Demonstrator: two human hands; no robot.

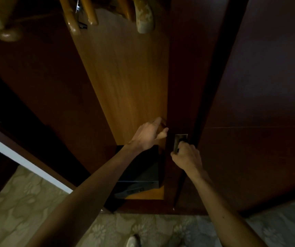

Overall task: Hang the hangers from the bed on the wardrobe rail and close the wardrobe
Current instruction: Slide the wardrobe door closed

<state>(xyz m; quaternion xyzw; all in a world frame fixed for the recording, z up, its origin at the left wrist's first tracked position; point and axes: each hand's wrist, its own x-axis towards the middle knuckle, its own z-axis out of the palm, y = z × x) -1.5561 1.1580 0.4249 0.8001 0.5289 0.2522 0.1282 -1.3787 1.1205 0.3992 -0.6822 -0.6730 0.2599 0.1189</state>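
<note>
Several wooden hangers [87, 13] hang at the top of the open wardrobe, their ends pointing down toward me. The dark sliding wardrobe door [180, 77] stands at the right side of the opening. My left hand [148, 134] grips the door's left edge, fingers curled around it. My right hand [186, 155] holds the metal handle [179, 139] on the door's front. The lit wooden back panel [125, 77] of the wardrobe shows in the gap.
A black box-like safe [139, 175] sits on the wardrobe floor under my left arm. A second dark door [268, 104] fills the right. Patterned carpet [27, 211] covers the floor, with a white strip [18, 157] at the left. A shoe tip [133, 241] is below.
</note>
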